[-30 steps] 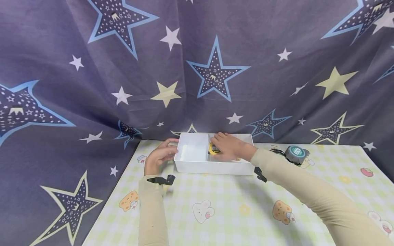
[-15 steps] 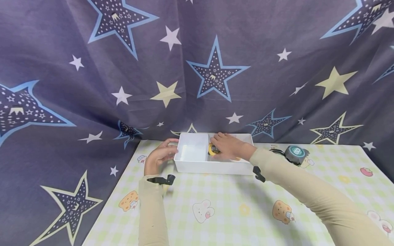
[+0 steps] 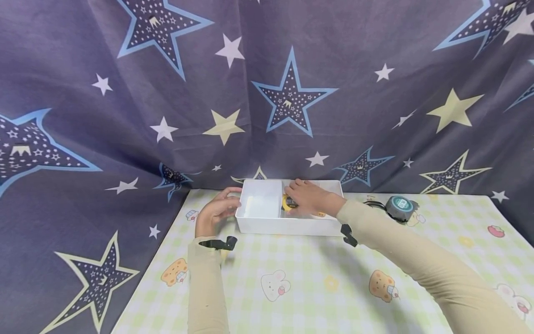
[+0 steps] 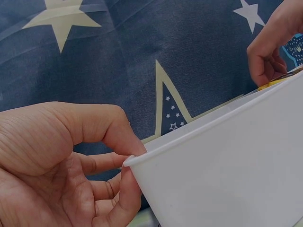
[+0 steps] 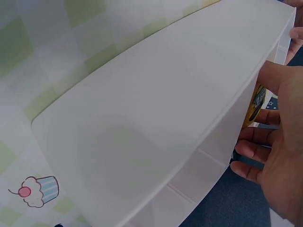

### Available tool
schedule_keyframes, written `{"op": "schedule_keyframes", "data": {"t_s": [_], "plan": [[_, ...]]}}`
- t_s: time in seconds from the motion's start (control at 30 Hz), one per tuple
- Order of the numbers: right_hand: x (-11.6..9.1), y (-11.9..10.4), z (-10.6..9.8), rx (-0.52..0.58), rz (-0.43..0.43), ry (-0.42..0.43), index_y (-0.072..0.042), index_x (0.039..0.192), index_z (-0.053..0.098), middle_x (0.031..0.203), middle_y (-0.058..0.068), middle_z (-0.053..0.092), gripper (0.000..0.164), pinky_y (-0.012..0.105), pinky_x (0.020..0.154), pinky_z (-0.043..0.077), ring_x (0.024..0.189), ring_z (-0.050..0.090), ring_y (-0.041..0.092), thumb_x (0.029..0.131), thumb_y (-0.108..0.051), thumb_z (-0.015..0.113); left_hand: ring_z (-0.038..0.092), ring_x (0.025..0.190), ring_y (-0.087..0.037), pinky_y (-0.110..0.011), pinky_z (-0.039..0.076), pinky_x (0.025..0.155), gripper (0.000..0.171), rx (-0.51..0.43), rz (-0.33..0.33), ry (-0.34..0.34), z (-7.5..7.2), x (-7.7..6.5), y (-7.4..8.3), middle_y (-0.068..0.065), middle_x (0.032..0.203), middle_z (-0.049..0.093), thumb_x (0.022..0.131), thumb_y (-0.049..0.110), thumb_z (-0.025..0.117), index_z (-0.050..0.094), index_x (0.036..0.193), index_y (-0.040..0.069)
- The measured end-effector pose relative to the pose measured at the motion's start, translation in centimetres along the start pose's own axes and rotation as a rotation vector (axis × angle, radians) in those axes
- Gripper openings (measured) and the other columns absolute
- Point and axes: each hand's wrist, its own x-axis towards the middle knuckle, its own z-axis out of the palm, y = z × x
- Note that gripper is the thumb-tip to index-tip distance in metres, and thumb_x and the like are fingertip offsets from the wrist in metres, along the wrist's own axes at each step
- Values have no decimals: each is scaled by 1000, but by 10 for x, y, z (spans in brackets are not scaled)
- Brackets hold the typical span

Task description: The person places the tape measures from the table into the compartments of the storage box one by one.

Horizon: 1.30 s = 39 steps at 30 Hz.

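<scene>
A white divided box (image 3: 288,226) stands near the back of the table. My left hand (image 3: 217,212) pinches the rim at its left end between thumb and fingers, seen closely in the left wrist view. Inside the box, right of the divider, my right hand (image 3: 312,198) grips a yellow and black tape measure (image 3: 287,202) from above. Much of that tape measure is covered by the hand; in the right wrist view its round yellow side (image 5: 257,106) shows between thumb and fingers. The box's left compartment (image 3: 262,199) holds nothing.
A grey tape measure (image 3: 399,208) with a teal label and a black strap lies on the table to the right of the box. A star-patterned curtain (image 3: 288,153) hangs right behind the box. A checked cloth (image 3: 308,287) covers the table.
</scene>
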Motion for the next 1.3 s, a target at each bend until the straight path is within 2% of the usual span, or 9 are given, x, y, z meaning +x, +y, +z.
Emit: {"op": "schedule_keyframes", "data": {"t_s": [0.27,0.63,1.0,1.3], "plan": [[1,-2,0,-10,8,-9,-6,141,48,134,13,55,68,49,109,41,123,48,28,97,-56,61,62,85,-13,-27,51,80,67,-13,8,-6,0,1,-1,8,90,67,92,-6,54,30,153,1],[6,1,5,-26,27,-24,-7,144,47,135,12,55,72,50,110,40,126,47,28,96,-59,60,60,91,-15,-31,49,86,64,-22,-21,14,1,3,-2,0,99,63,90,-3,56,36,151,7],[6,-1,2,-39,42,-42,-6,145,46,136,12,55,74,50,110,39,127,46,29,96,-59,60,56,81,-10,-27,49,80,65,-15,-11,11,1,2,-2,7,86,60,90,-3,54,36,151,7],[8,-4,1,-39,64,-58,-6,145,47,136,12,55,75,48,107,40,127,46,29,95,-59,62,60,90,-15,-30,49,84,64,-21,-22,16,0,4,-2,-3,104,63,91,-3,56,36,151,7]]}}
